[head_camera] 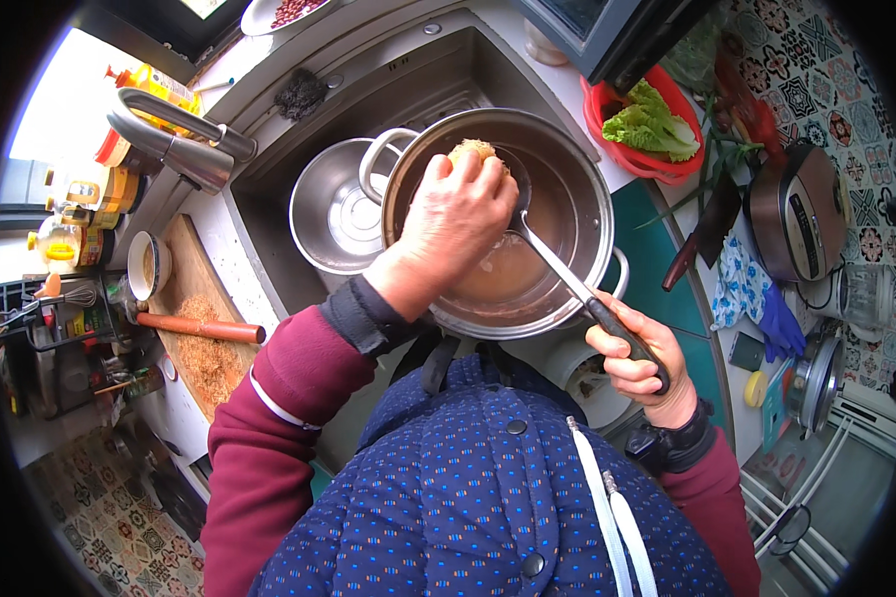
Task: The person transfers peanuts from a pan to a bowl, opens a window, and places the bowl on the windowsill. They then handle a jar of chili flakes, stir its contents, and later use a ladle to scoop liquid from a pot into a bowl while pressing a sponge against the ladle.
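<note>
A large two-handled metal pot [601, 224] sits over the sink, with cloudy brownish water [511, 270] in it. My left hand [459, 216] reaches over the pot, its fingers closed around a pale yellow fibrous scrubber [474, 149]. With my right hand [646, 362] I grip the black handle of a metal ladle [560, 265]. The ladle's head lies inside the pot, right beside the scrubber and partly hidden by my left fingers. A stainless steel bowl [321, 213] stands in the sink, to the left of the pot and partly behind its handle.
The sink [269, 190] has a pull-down faucet [187, 142] at its left corner. Left of it, a wooden board [209, 358] bears brown crumbs and a wooden-handled tool [201, 327]. A red basket with lettuce [649, 127], a cleaver [709, 231] and a rice cooker [799, 213] occupy the right counter.
</note>
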A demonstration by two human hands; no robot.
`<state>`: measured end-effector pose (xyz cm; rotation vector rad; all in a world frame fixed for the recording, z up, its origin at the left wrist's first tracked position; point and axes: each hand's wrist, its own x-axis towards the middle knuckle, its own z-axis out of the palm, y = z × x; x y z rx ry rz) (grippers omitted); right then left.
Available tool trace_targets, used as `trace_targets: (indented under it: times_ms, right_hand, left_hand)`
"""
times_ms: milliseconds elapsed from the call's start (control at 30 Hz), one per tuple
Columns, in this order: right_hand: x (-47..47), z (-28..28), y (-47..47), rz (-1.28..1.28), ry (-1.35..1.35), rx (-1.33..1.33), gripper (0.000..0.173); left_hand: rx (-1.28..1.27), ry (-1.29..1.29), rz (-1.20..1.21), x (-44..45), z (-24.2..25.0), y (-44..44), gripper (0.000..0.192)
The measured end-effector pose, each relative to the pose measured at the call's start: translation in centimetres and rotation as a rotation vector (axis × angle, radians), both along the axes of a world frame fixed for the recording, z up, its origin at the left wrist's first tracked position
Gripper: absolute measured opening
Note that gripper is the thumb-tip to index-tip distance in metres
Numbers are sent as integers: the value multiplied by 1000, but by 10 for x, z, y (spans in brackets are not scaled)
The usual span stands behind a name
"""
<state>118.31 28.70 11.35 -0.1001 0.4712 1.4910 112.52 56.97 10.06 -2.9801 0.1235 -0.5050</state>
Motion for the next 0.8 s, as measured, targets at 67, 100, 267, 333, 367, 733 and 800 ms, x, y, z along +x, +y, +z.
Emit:
trace_targets:
  times_ms: [67,100,267,333,367,733,800]
  right_hand:
    - [-3,1,2,-12,-27,11,44]
    - [-4,1,3,-16,-32,15,44]
    - [-9,-3,11,-33,-13,63,46]
    - [-10,-5,15,-29,-11,30,46]
    - [-11,-6,16,-20,-20,31,46]
    - [-5,-7,28,19,-337,-179,47]
    - [-7,-4,25,17,-369,-161,47]
  left_hand:
    - [-3,7,37,5,-5,-7,24]
    - [-93,38,46,6,-7,-10,23]
    - [-543,57,46,-3,-16,-19,34]
    - [-619,-3,17,-10,-16,-23,34]
    - [-654,-12,-32,-13,-14,-26,33]
    - [-786,-59,-278,-31,-3,-50,37]
    - [-742,-34,-237,-26,-10,-41,35]
